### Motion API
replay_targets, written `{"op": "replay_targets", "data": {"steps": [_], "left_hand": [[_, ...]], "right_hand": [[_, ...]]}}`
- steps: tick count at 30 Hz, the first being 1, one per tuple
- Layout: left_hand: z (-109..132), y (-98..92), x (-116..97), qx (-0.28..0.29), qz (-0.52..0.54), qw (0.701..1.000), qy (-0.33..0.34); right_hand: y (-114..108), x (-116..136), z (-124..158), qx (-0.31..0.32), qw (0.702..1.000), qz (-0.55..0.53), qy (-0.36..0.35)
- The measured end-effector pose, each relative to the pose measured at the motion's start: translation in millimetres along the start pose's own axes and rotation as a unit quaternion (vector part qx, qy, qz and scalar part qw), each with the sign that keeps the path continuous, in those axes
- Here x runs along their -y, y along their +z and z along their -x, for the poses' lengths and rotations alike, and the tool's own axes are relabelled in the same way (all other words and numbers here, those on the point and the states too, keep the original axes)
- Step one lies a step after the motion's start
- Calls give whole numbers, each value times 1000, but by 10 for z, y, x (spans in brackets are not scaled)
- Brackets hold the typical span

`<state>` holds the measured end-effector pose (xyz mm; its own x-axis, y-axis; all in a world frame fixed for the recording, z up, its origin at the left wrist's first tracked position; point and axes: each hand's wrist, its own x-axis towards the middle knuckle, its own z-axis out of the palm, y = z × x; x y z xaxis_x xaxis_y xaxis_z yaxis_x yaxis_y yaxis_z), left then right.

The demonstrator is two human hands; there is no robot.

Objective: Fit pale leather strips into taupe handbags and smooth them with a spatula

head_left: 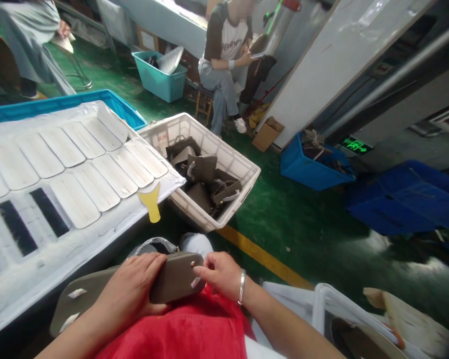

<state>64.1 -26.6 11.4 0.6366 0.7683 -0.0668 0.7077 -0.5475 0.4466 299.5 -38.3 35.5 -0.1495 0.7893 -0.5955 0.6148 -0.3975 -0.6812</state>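
An olive-brown handbag [175, 276] lies across my lap, over a red apron [187, 326]. My left hand [134, 281] is closed around its middle, fingers on top and thumb below. At the right end, the curled fingers and thumb of my right hand [220, 276] grip the edge beside a small metal stud [193, 264]. Below the stud hangs a whitish tab [195, 282]. Another olive-brown piece [84, 294] with white tabs extends left, partly hidden under my left forearm; I cannot tell if it belongs to the same bag.
White rounded panels [78, 199] lie in rows on the table [134, 214] at left, with a yellow piece [150, 202] at its edge. A white crate [243, 169] holds several olive-brown bags. Blue bins [310, 172] stand right. A seated person [224, 60] works behind.
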Motion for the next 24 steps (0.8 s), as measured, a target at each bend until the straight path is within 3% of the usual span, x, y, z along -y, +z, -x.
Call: {"op": "replay_targets", "data": {"steps": [3, 5, 7, 10, 14, 20, 24], "left_hand": [[-7, -2, -1, 0, 1, 1000, 1], [-14, -2, -1, 2, 1, 1000, 1], [-19, -3, 7, 5, 1, 1000, 0], [-18, -15, 24, 6, 4, 1000, -2], [-18, -44, 17, 15, 0, 1000, -3], [-18, -63, -26, 25, -9, 1000, -16], [3, -86, 2, 57, -14, 998, -13]], "right_hand": [[-64, 100, 14, -41, 981, 188, -34], [-71, 132, 25, -47, 969, 240, -35], [-57, 115, 21, -27, 980, 193, -30], [-23, 27, -4, 27, 1000, -6, 14], [-2, -69, 17, 65, 971, -211, 88], [69, -153, 160, 57, 970, -229, 60], [118, -228, 171, 38, 985, -166, 16]]}}
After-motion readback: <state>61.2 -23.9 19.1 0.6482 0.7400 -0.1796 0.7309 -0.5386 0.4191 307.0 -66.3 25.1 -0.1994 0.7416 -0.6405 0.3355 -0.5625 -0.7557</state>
